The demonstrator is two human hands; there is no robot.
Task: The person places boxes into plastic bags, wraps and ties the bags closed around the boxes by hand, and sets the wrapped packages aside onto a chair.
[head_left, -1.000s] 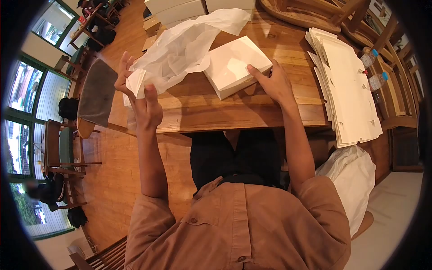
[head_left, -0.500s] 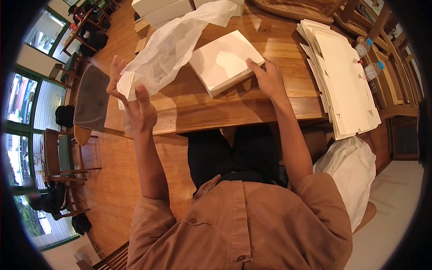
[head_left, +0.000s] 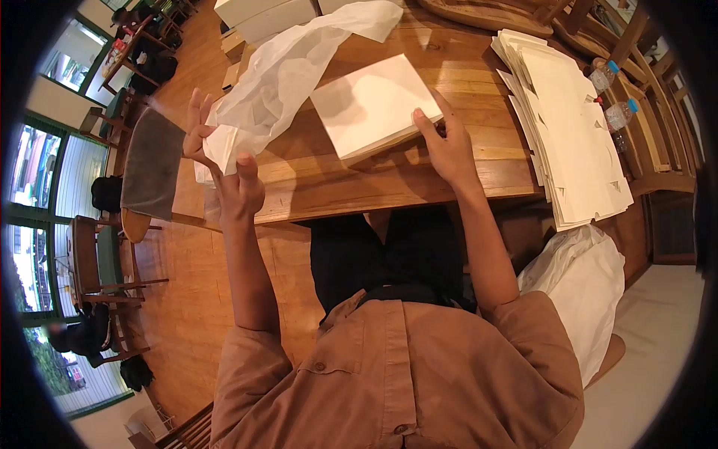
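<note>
Over the left part of the wooden table (head_left: pixel 299 196), my left hand (head_left: pixel 238 176) holds the gathered end of a crumpled, translucent white sheet (head_left: pixel 280 86), which stretches away toward the back. A white box (head_left: pixel 374 105) lies tilted to my view in the middle, beside the sheet. My right hand (head_left: pixel 451 142) grips its right corner, thumb on the top face and the other fingers at the side, partly hidden.
A stack of flat white cardboard pieces (head_left: pixel 565 135) lies at the right, with plastic bottles (head_left: pixel 619 114) beyond it. White boxes (head_left: pixel 269 16) stand at the back left. A white plastic bag (head_left: pixel 580 284) is below the stack. Another person (head_left: pixel 82 337) sits far left.
The view has shifted slightly. The box has turned a little under my right hand and sits further left. My left hand still has the sheet, its thumb a little further from the sheet's end.
</note>
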